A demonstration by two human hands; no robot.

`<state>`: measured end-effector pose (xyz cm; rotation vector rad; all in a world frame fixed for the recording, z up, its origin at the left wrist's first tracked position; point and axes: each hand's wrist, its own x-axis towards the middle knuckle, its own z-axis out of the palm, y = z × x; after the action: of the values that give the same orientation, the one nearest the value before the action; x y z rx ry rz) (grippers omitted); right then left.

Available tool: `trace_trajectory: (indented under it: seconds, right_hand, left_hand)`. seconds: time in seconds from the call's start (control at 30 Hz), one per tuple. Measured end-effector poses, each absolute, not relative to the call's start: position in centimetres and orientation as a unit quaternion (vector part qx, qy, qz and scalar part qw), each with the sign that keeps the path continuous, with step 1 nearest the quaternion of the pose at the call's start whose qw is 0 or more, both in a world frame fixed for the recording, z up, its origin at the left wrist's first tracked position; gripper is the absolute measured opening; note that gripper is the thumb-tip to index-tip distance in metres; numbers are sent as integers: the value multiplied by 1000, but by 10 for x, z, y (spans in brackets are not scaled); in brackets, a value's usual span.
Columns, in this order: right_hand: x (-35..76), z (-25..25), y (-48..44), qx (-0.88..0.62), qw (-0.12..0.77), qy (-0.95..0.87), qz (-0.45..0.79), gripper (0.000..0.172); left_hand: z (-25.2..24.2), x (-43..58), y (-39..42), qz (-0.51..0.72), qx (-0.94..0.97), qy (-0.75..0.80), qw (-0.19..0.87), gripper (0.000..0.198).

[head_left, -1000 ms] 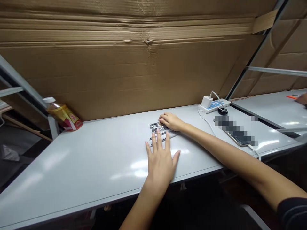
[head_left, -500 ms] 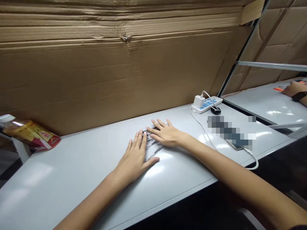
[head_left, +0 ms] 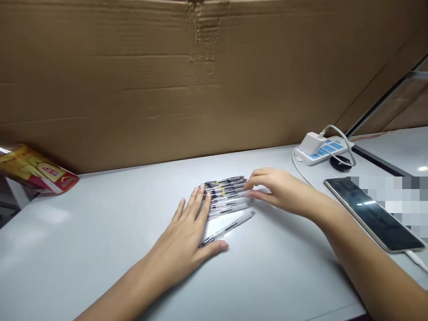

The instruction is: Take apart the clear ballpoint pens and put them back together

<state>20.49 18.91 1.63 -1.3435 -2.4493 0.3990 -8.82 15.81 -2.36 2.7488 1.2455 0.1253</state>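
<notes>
Several clear pens (head_left: 227, 192) with grey ends lie side by side on the white table. A single pen (head_left: 230, 227) rests at a slant in front of the row. My left hand (head_left: 187, 232) is flat with fingers stretched out, its fingertips against the left ends of the pens and its thumb near the slanted pen. To the right, my right hand (head_left: 277, 189) has its fingers bent, with a gap between thumb and fingers, close to the grey pen ends. Whether its fingertips touch them I cannot tell.
A tall cardboard sheet (head_left: 167, 98) stands behind the table (head_left: 110, 232). At the back right are a power strip (head_left: 329, 151) with a white charger (head_left: 312, 143) and a black round object (head_left: 340, 162). A phone (head_left: 371, 214) lies at right, a bottle (head_left: 43, 171) at far left.
My right hand has lifted off the pens and drawn back to the right, uncovering them. My left hand stays flat at their left ends. The view has moved closer to the table.
</notes>
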Motion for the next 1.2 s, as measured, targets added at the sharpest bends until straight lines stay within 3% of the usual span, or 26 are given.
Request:
trace_trajectory:
  seconds: [0.3, 0.57, 0.7, 0.87, 1.2]
  right_hand:
    - [198, 10, 188, -478, 87, -859, 162, 18]
    - [196, 25, 178, -473, 75, -838, 262, 22]
    - [186, 23, 171, -455, 23, -842, 290, 15]
    - [176, 21, 164, -381, 83, -875, 288, 22]
    - [166, 8, 164, -342, 102, -897, 262, 24]
  left_hand:
    - [-18, -89, 165, 116, 907, 396, 78, 81]
    - [-9, -88, 166, 165, 912, 374, 31, 12]
    - [-8, -82, 159, 140, 929, 341, 32, 14]
    - [-7, -76, 148, 114, 934, 339, 16, 25]
    - [8, -70, 138, -5, 880, 444, 169, 36]
